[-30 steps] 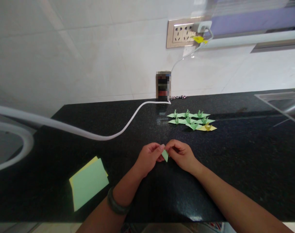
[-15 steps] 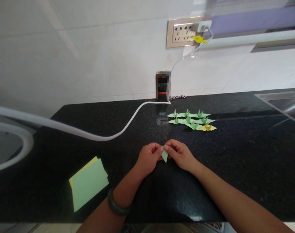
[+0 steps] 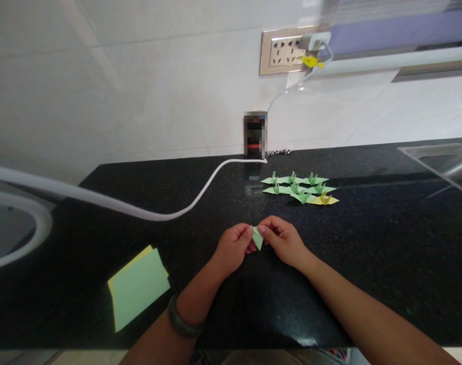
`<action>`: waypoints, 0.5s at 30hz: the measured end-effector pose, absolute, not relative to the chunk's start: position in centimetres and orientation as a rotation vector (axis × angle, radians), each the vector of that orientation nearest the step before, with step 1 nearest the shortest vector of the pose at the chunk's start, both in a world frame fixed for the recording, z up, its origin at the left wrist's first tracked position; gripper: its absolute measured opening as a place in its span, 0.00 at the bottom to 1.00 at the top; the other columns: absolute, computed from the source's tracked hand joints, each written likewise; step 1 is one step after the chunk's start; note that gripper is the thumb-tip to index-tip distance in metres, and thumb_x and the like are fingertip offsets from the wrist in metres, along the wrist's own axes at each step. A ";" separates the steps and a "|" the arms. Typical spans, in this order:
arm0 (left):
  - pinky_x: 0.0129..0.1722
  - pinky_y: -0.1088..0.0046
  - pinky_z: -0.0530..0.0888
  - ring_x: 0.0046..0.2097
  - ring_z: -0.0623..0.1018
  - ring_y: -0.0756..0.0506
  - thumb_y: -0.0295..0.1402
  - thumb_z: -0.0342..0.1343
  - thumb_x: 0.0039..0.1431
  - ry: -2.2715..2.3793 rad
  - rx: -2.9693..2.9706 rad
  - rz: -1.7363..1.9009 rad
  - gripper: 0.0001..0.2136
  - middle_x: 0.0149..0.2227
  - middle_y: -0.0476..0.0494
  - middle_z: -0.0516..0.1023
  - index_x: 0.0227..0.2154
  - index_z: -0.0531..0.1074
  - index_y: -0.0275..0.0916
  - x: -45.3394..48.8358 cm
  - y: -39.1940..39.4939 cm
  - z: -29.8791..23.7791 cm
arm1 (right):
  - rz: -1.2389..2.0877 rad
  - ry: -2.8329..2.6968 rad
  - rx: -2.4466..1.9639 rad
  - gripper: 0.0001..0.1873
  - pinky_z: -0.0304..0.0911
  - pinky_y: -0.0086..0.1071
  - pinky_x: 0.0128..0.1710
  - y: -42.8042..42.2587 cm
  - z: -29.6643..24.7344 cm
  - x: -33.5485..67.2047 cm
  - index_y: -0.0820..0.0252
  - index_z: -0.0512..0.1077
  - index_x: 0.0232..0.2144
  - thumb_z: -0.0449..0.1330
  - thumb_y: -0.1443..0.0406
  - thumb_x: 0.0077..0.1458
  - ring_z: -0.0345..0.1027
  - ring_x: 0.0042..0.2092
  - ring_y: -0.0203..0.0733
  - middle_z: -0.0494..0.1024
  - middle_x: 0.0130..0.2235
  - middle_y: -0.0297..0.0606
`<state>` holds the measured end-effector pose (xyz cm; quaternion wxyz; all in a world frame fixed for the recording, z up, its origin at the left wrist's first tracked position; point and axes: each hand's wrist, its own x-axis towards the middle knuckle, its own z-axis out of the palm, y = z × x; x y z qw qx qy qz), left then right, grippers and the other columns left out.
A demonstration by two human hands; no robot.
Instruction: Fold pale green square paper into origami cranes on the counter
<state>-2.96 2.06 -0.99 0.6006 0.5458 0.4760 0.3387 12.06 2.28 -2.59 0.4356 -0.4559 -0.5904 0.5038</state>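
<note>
A small folded piece of light green paper (image 3: pixel 258 239) is held between my two hands over the dark counter, its pointed end toward me. My left hand (image 3: pixel 235 245) pinches its left edge with thumb and fingers. On the other side, my right hand (image 3: pixel 282 238) grips the right edge, the thumb on top. Parts of the paper are hidden under my fingers. Beyond my hands, several green folded paper cranes (image 3: pixel 295 188) sit in rows, with one yellow paper crane (image 3: pixel 325 200) at the near right end.
Green and yellow paper sheets (image 3: pixel 142 290) lie stacked at the left. A white cable (image 3: pixel 166 216) curves across the black counter (image 3: pixel 368 263) to a phone-like device (image 3: pixel 255 134) against the wall. A metal sink (image 3: pixel 444 152) is at the far right, a wall socket (image 3: pixel 282 52) above.
The folded paper has shifted slightly upward, and more of its face shows between my thumbs. My right hand has moved up a little; the cranes and sheets stay put.
</note>
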 end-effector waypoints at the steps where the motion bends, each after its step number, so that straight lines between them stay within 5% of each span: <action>1: 0.24 0.77 0.66 0.25 0.70 0.51 0.42 0.45 0.53 1.103 1.275 0.788 0.14 0.22 0.47 0.69 0.25 0.67 0.35 -3.0 2.1 -1.0 | 1.248 -1.479 -1.135 0.09 0.56 0.26 0.23 2.3 -2.6 12.1 0.60 0.65 0.27 0.53 0.59 0.51 0.59 0.23 0.32 0.67 0.22 0.31; 15: 0.26 0.76 0.66 0.25 0.68 0.52 0.40 0.44 0.54 1.040 1.281 0.811 0.14 0.22 0.48 0.69 0.24 0.67 0.35 -2.8 1.8 -0.5 | 1.430 -1.431 -0.953 0.10 0.57 0.26 0.24 2.2 -2.0 12.4 0.61 0.64 0.26 0.54 0.60 0.51 0.59 0.23 0.30 0.66 0.21 0.30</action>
